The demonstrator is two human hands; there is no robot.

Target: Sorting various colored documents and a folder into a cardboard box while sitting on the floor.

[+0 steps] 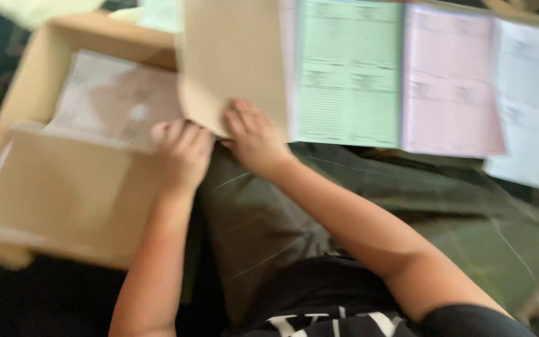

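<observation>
My left hand is curled at the near corner of an open cardboard box, fingers folded over the edge of a tan cardboard sheet. My right hand presses on that same sheet's lower corner, fingers spread on its surface. Inside the box lies a pale printed paper. The view is blurred by motion.
Right of the tan sheet lie a green printed form, a pink form and a white form, side by side. My lap in olive checked trousers is below the hands. Dark floor lies at the lower left.
</observation>
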